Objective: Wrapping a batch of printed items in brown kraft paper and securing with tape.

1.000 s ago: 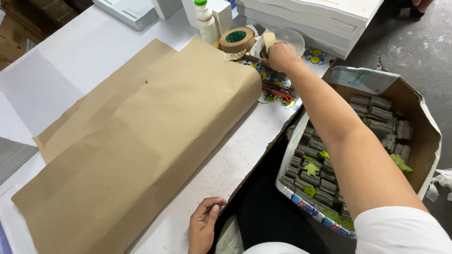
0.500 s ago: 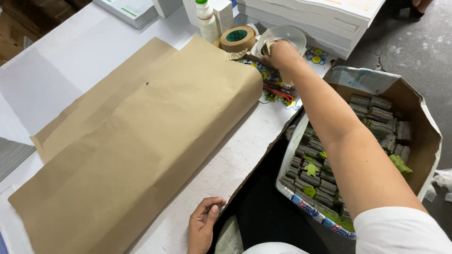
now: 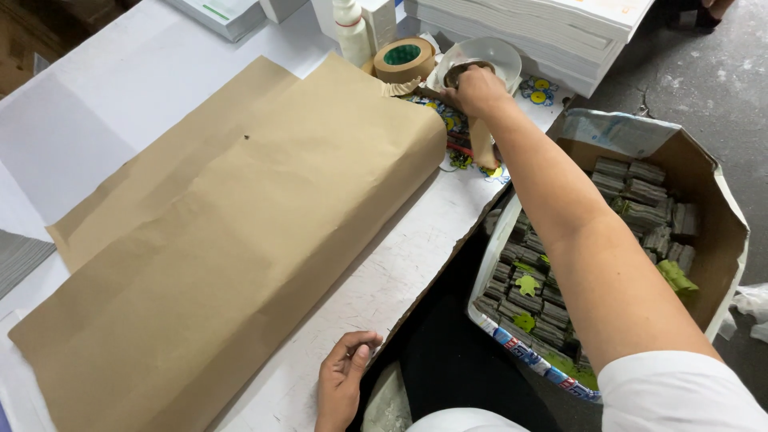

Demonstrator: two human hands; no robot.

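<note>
My right hand (image 3: 478, 88) reaches far across the table to a white bowl (image 3: 498, 53) and pinches a short strip of brown paper tape (image 3: 482, 146), which hangs below the hand. A roll of brown tape (image 3: 404, 60) lies just left of the bowl. A long parcel wrapped in brown paper (image 3: 240, 240) fills the middle of the white table (image 3: 96, 120). My left hand (image 3: 344, 382) rests on the table's near edge with loosely curled fingers and holds nothing.
A white bottle (image 3: 352, 28) and stacked white boxes (image 3: 544, 20) stand at the back. Colourful printed sheets (image 3: 456, 132) lie under the parcel's far end. On the right, an open cardboard box (image 3: 712, 200) holds several bundled stacks.
My right hand has shifted from beside the tape roll to the bowl's rim, and the tape strip now hangs down below it. The left hand has stayed in place.
</note>
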